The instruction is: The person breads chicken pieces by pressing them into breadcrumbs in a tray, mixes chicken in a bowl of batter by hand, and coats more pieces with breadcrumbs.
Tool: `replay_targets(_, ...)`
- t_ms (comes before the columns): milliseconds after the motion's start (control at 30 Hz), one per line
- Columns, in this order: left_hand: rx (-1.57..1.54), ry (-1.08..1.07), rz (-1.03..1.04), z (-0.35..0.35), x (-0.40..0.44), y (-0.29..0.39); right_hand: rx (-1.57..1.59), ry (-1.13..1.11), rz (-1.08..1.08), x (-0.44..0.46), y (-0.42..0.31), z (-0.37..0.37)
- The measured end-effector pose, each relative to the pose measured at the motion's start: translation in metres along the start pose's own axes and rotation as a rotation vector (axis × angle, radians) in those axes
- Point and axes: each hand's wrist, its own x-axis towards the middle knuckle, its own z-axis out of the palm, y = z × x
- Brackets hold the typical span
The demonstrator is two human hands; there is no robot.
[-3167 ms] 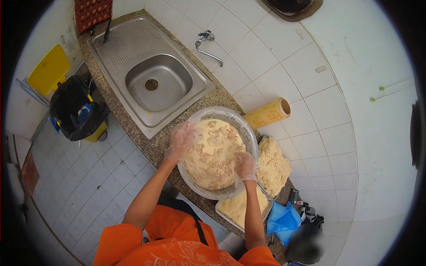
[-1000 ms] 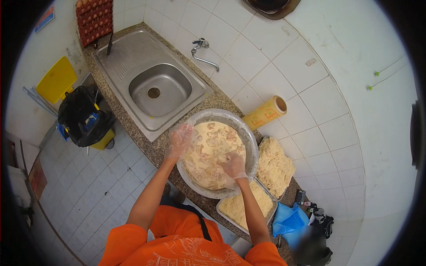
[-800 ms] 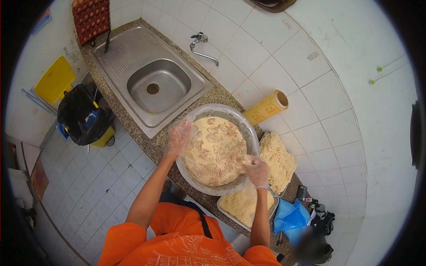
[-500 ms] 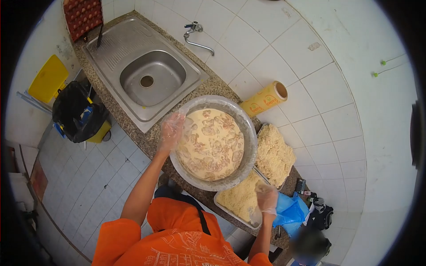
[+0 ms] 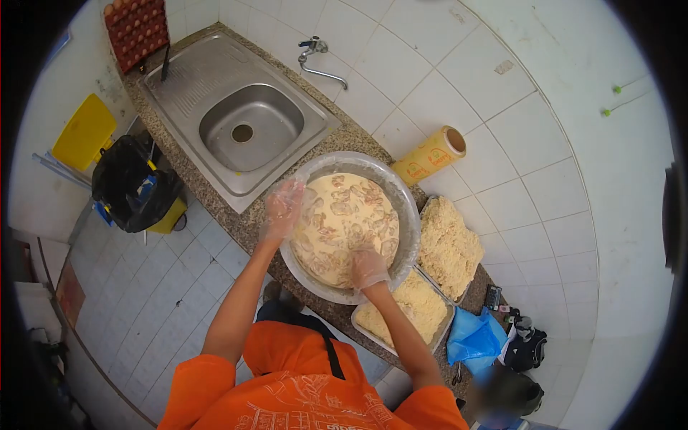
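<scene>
Crowding the bowl point(image 5: 410, 215), crumb trays point(image 5: 448, 320), roll point(image 5: 428, 157) (yellow)

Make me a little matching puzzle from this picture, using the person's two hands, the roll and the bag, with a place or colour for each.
Things:
1. Left hand
2. Right hand
3. Roll
4. Bag

Places and colours:
A. Yellow, beside the bowl
B. Fingers down in the pale mixture
C. Blue
D. At the bowl's rim, on the side nearer the sink

Right pairs: 1-D, 2-B, 3-A, 4-C.
</scene>
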Motion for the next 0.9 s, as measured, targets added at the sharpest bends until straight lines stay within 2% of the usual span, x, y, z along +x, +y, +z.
replay_targets(133, 0.105, 0.014, -0.016, -0.009, -0.002, 0.021, 0.06, -0.017, -0.047, -0.004, 0.019, -0.03)
replay_targets(233, 0.059, -0.047, -0.151, -0.015, -0.002, 0.037, 0.309, 0.091, -0.028, -0.007, 0.05, -0.038)
replay_targets(333, -0.069, -0.019, -0.139, -0.011, -0.005, 0.032, 0.47, 0.229, 0.099, -0.011, 0.054, -0.091)
replay_targets(433, -0.068, -0.022, -0.148, -0.009, -0.003, 0.023, 0.645, 0.318, 0.283, -0.012, 0.059, -0.106)
replay_targets(533, -0.063, -0.079, -0.111, -0.015, -0.002, 0.031, 0.688, 0.323, 0.195, -0.02, 0.032, -0.106)
replay_targets(633, 0.004, -0.031, -0.128, -0.011, -0.003, 0.026, 0.529, 0.265, -0.121, -0.035, 0.046, -0.04)
replay_targets(700, -0.04, -0.009, -0.05, -0.011, -0.003, 0.022, 0.683, 0.172, 0.036, -0.025, 0.05, -0.032)
replay_targets(767, -0.066, 0.024, 0.009, -0.006, -0.001, 0.014, 0.628, 0.199, 0.052, -0.014, 0.053, -0.031)
replay_targets(833, -0.077, 0.06, 0.054, 0.001, 0.002, -0.002, 0.361, 0.347, -0.061, 0.011, 0.045, -0.043)
replay_targets(900, -0.073, 0.023, 0.009, -0.003, 0.0, 0.009, 0.144, 0.213, -0.008, 0.027, 0.039, -0.017)
